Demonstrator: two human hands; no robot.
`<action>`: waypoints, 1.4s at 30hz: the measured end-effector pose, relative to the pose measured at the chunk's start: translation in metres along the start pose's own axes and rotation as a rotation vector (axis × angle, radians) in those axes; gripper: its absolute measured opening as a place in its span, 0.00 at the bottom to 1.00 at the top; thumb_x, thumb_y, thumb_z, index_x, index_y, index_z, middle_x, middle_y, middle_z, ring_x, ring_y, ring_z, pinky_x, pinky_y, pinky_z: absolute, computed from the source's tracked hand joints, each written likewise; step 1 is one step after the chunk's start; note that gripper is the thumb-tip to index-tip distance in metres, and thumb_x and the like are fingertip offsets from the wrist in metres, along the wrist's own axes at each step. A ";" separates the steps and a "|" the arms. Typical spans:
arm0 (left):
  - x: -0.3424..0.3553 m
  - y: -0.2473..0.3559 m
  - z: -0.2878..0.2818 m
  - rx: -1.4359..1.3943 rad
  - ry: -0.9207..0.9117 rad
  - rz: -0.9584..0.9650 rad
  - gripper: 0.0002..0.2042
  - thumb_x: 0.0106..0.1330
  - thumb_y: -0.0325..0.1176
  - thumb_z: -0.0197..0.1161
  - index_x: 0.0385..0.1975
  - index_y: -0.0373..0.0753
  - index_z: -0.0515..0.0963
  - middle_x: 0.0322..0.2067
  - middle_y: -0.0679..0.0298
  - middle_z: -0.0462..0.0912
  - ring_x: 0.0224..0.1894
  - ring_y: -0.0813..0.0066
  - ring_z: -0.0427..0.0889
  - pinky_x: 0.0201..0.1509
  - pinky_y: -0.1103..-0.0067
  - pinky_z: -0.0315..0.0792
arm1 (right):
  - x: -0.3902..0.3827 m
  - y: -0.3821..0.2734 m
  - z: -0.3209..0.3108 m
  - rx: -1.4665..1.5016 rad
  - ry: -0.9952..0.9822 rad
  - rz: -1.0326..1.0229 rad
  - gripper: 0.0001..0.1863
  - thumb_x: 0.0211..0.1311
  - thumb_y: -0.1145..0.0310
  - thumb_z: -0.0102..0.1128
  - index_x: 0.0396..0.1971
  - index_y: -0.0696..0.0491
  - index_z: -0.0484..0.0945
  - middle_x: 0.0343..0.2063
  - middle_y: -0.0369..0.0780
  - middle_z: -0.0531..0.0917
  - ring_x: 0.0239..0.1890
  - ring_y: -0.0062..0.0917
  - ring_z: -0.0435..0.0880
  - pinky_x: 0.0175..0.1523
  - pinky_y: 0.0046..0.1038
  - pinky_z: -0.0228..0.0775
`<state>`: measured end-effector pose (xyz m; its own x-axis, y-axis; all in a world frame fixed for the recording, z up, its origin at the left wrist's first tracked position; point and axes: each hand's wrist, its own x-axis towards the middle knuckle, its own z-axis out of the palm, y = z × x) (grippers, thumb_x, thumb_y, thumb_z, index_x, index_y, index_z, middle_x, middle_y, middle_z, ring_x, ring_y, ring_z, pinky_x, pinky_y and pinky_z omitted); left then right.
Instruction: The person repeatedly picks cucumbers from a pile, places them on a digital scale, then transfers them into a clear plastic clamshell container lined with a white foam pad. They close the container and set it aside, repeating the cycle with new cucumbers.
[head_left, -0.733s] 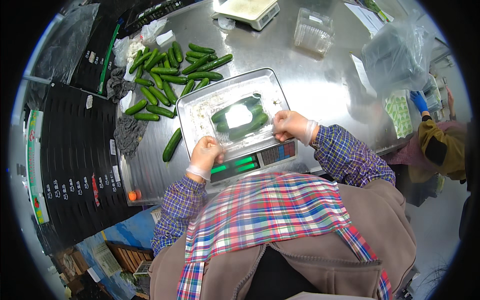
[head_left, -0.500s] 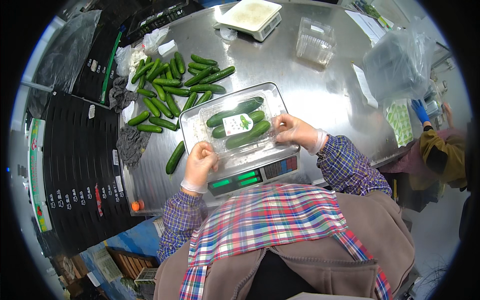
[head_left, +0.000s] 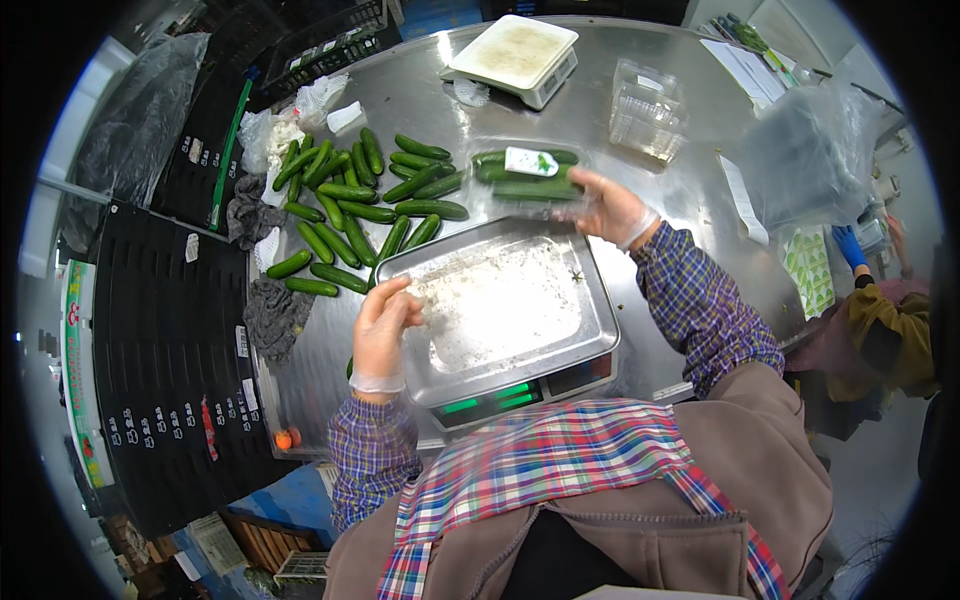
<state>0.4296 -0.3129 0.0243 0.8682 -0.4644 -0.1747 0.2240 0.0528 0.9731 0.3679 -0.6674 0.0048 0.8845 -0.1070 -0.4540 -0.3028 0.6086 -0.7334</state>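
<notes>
My right hand (head_left: 608,208), in a clear glove, grips the right end of a clear plastic box of cucumbers (head_left: 515,190). The box has a white label on top, is blurred by motion, and hangs beyond the far edge of the scale's metal tray (head_left: 440,360). That tray holds no box, only small specks and drops. At its left rim is my left hand (head_left: 382,325), also gloved, with half-curled fingers and nothing visible in them. Loose cucumbers (head_left: 367,213) lie in a pile to the left of the box. Green digits glow on the scale's display (head_left: 490,398).
A second white scale (head_left: 515,55) stands at the far side, with stacked clear boxes (head_left: 645,110) to its right. Black crates (head_left: 170,330) line the left, beside grey cloths (head_left: 275,320). A large plastic bag (head_left: 810,140) and a co-worker's blue-gloved hand (head_left: 848,245) are at the right.
The box of cucumbers has left the scale tray and moved away from me in my right hand. My left hand has let go of it and stays by the tray's left rim.
</notes>
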 end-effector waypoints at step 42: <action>-0.051 -0.040 -0.084 -0.006 0.514 -0.130 0.10 0.68 0.29 0.52 0.43 0.32 0.74 0.28 0.64 0.76 0.27 0.80 0.73 0.34 0.84 0.69 | 0.068 -0.139 -0.217 -2.177 0.401 0.032 0.10 0.51 0.69 0.57 0.33 0.49 0.82 0.38 0.46 0.82 0.43 0.41 0.80 0.49 0.35 0.71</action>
<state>0.4132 -0.2169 -0.0187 0.9379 0.0258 -0.3460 0.3452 0.0292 0.9381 0.3932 -0.9304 -0.0340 0.8613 -0.3994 -0.3142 -0.3742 -0.9168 0.1397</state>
